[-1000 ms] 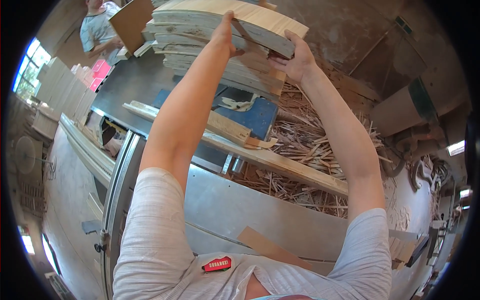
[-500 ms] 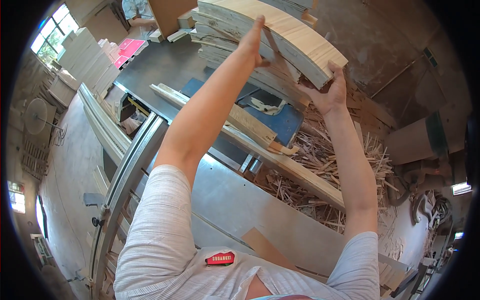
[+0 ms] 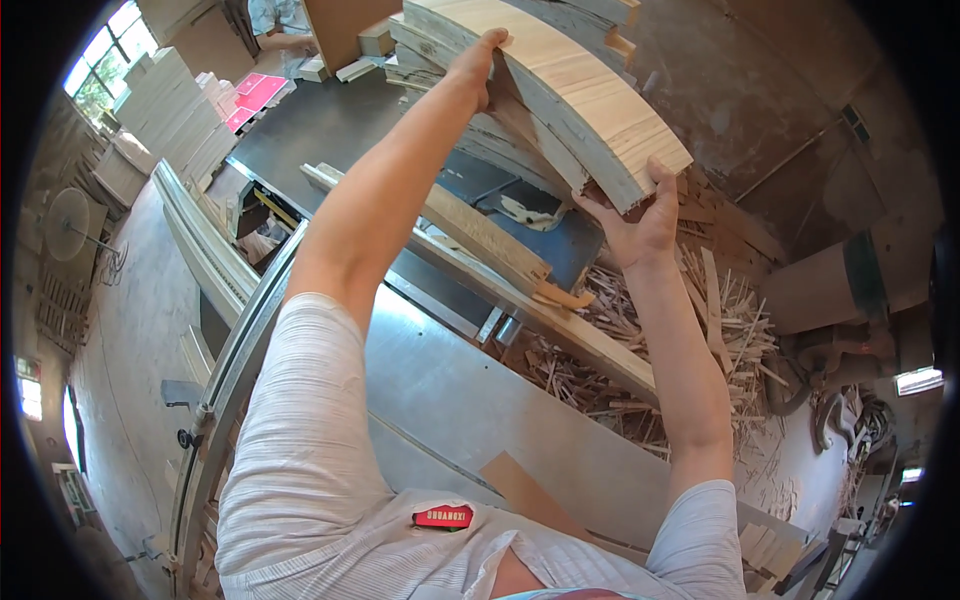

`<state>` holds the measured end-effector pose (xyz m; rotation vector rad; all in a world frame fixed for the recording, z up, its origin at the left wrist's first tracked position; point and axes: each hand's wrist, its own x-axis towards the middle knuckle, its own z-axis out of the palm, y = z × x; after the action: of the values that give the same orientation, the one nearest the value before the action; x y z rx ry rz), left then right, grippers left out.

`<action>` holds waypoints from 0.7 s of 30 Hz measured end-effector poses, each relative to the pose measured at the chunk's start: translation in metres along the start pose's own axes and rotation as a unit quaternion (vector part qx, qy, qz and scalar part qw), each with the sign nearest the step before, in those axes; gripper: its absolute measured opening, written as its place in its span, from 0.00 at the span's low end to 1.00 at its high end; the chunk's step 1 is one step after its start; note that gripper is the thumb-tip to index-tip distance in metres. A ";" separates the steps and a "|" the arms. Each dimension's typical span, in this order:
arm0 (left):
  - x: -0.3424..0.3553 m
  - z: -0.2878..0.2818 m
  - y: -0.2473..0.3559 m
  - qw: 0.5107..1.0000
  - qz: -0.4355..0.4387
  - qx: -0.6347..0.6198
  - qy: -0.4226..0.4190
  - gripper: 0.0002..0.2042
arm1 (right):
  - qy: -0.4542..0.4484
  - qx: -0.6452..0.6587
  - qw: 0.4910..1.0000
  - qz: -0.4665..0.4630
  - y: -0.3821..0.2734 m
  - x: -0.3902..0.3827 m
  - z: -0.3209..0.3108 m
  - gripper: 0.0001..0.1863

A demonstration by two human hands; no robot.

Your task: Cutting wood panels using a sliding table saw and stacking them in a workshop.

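Note:
A thick, wide wooden board (image 3: pixel 590 85) with a pale grained top face and rough side edges reaches across the top of the view. My left hand (image 3: pixel 480 72) grips its near edge, thumb on top and the other fingers mostly hidden below. At the board's right end, my right hand (image 3: pixel 640 225) clasps the corner, thumb on the top face and a finger underneath. Behind and below lie more rough boards (image 3: pixel 500 150) in a stack. Whether the held piece is one board or several together I cannot tell.
Under my arms is a metal machine table (image 3: pixel 450 385) with a long wooden fence strip (image 3: pixel 570 325) across it. Wood offcuts (image 3: pixel 610 400) heap beyond. A curved-looking metal rail (image 3: pixel 215 390) runs at left. Another person (image 3: pixel 280 30) is at the far left, near pink sheets (image 3: pixel 258 95).
The held board has shifted slightly nearer and downward at its right end, both hands moving left with it. My grip stays the same.

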<state>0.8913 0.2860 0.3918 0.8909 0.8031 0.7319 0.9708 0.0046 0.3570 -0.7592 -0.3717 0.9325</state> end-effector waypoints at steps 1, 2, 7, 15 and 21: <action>-0.001 0.001 0.004 1.000 0.014 -0.005 0.012 0.43 | 0.000 0.000 1.000 -0.001 -0.001 -0.003 -0.001 0.52; -0.002 -0.001 0.007 0.999 0.026 -0.009 0.026 0.45 | -0.001 0.004 1.000 -0.004 -0.002 -0.009 0.001 0.51; -0.048 -0.003 0.012 0.997 0.069 -0.006 0.025 0.51 | -0.007 0.009 1.000 -0.022 -0.016 -0.051 0.002 0.48; -0.252 -0.036 -0.033 0.993 0.081 -0.037 0.074 0.33 | -0.016 -0.048 0.999 -0.011 -0.032 -0.201 -0.023 0.46; -0.408 -0.107 -0.161 0.979 0.059 -0.072 0.183 0.50 | -0.026 -0.079 0.992 0.097 -0.003 -0.339 -0.092 0.52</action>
<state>0.6312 -0.0772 0.3269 0.6855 1.0121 1.0651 0.8374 -0.3163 0.3062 -0.9284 -0.4257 1.1161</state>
